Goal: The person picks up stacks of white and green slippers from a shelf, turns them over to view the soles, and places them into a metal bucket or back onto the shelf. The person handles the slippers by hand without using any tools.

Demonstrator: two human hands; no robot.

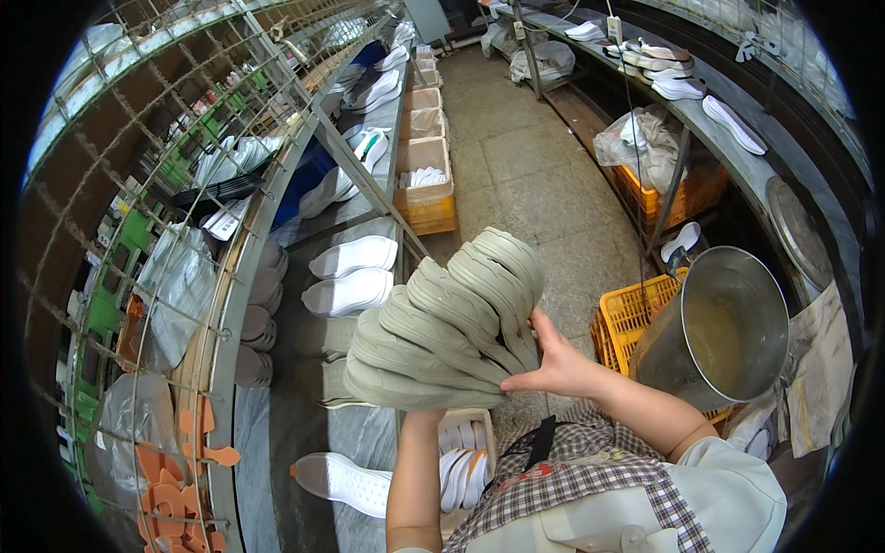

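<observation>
A: Which step is in hand?

B: Judged from the grip, supporting and steadying a bundle. A fanned stack of grey-green soles is held up in front of the body.

A: Specify hand positions.

B: Right hand: at the stack's right side, thumb spread wide from the fingers and laid against the narrow, gathered ends; it grips the stack. Left hand: hidden beneath the stack. Only the left forearm shows, leading to the underside; how far that hand is open cannot be told.

A: What does the next move call for?

B: Probably continuous support from both sides; loose layers could slide apart if tilted.

A: Surroundings?

B: Left of the stack, white soles rest on a grey bench. Farther right, well apart, a metal bucket stands beside a yellow crate.
</observation>
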